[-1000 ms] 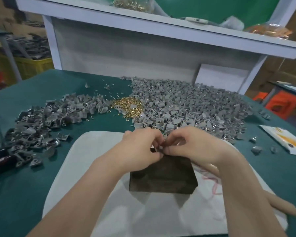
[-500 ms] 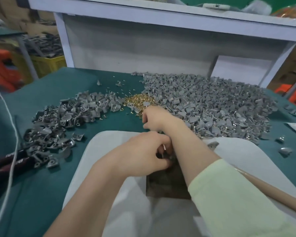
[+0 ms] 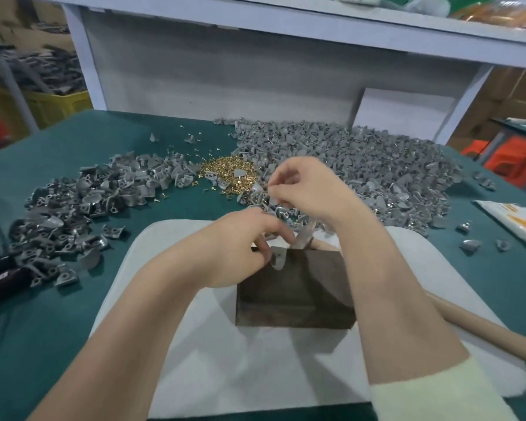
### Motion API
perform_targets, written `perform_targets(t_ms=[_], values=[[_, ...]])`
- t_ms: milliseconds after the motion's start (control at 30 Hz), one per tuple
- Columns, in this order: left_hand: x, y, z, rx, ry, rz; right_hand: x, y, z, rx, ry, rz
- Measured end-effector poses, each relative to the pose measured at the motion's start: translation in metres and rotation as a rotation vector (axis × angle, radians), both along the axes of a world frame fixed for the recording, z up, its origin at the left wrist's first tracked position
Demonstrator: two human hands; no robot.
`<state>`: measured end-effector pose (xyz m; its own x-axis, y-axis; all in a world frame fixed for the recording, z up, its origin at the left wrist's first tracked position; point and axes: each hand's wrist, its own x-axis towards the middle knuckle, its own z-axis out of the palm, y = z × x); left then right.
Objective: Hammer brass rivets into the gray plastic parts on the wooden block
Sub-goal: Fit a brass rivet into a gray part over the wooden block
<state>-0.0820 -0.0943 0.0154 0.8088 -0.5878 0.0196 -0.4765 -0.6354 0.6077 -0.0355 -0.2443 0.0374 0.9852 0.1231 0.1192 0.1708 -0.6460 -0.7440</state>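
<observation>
The left hand (image 3: 243,247) pinches a small curved gray plastic part (image 3: 278,259) at the eleven-o'clock corner of the dark wooden block (image 3: 295,296). Beyond, at twelve o'clock, the right hand (image 3: 307,189) hovers with fingertips pressed together; what they hold cannot be told.

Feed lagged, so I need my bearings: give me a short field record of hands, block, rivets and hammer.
left hand: pinches gray part at far-left edge of wooden block
right hand: hovers near brass rivet pile, fingertips pinched, contents too small to tell
hammer handle: lying across white pad, no hand on it
</observation>
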Motion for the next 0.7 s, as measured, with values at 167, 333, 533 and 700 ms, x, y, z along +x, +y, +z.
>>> perform_targets(t_ms=[167, 333, 533, 700], values=[[0.005, 0.001, -0.002, 0.047, -0.027, 0.008, -0.037, -0.02, -0.017, 0.16, 0.092, -0.033], [0.004, -0.002, -0.004, 0.068, -0.092, 0.092, -0.051, -0.019, -0.024, 0.132, 0.051, -0.025], [0.001, -0.006, -0.007, 0.142, -0.119, 0.13, -0.055, -0.022, -0.022, 0.048, 0.007, -0.011], [-0.001, -0.005, -0.004, 0.114, -0.119, 0.055, -0.056, -0.024, -0.023, 0.039, 0.014, -0.031]])
